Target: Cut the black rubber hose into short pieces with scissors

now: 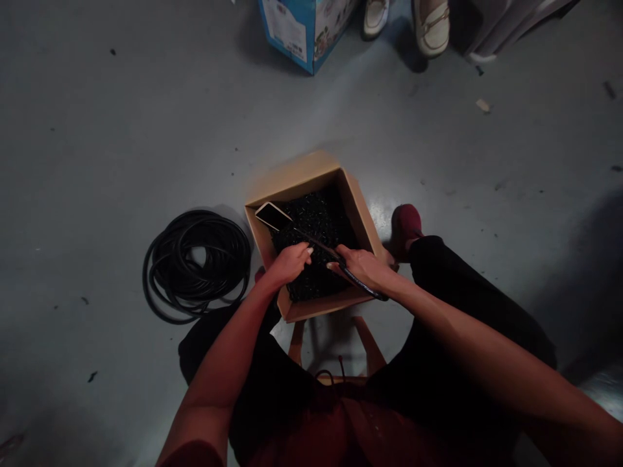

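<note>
Over an open cardboard box (360,207), my right hand (363,266) is closed around a pair of dark scissors (324,246). Their long blades point to the far left, and the black handle runs back under my palm. My left hand (292,263) is just left of the blades with its fingers pinched together; what they hold, if anything, is too dark to make out. Many small black pieces (316,211) fill the bottom of the box. A phone-like slab (273,216) with a black face and pale edge leans in the box's far left corner.
A coil of black tubing (195,266) lies on the grey floor (121,162) left of the box. Farther off stand a blue printed carton (289,32), another person's pale shoes (433,29) and a grey plastic stool (501,26). My legs flank the box.
</note>
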Tool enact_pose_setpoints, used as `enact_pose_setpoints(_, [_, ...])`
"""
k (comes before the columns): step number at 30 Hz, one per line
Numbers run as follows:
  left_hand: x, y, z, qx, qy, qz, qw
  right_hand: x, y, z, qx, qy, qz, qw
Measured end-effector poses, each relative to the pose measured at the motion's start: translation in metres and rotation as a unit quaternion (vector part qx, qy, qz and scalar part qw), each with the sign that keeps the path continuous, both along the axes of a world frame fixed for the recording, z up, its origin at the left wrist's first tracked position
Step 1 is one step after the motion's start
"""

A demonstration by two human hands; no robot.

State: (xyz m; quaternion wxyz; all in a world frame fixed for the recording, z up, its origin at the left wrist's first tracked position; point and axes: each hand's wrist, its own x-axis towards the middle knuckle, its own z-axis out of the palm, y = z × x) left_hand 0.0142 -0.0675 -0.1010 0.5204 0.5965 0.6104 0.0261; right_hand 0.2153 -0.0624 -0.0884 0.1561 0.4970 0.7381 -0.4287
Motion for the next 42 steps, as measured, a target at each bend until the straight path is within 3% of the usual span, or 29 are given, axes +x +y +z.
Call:
enact_pose_setpoints(21, [0.003,-0.002,-0.005,0.003,0.028,-0.041,0.999,0.003,-0.001,-0.002,-0.012,-0.040,0.025,0.999])
enact_pose_setpoints(29, [0.010,0.001,0.000,0.011,0.108,-0.089,0.990,0.004,-0.004,-0.005,-0.005,-0.063,0.035,0.997])
enact_pose_setpoints(38, [0.009,0.002,-0.004,0.019,0.070,-0.055,0.996,0.007,-0.003,-0.008,-0.004,-0.059,0.020,0.998])
enact_pose_setpoints(42, [0.010,0.002,0.001,0.002,0.002,0.003,1.000,0.009,0.004,-0.005,0.001,-0.062,-0.021,0.998])
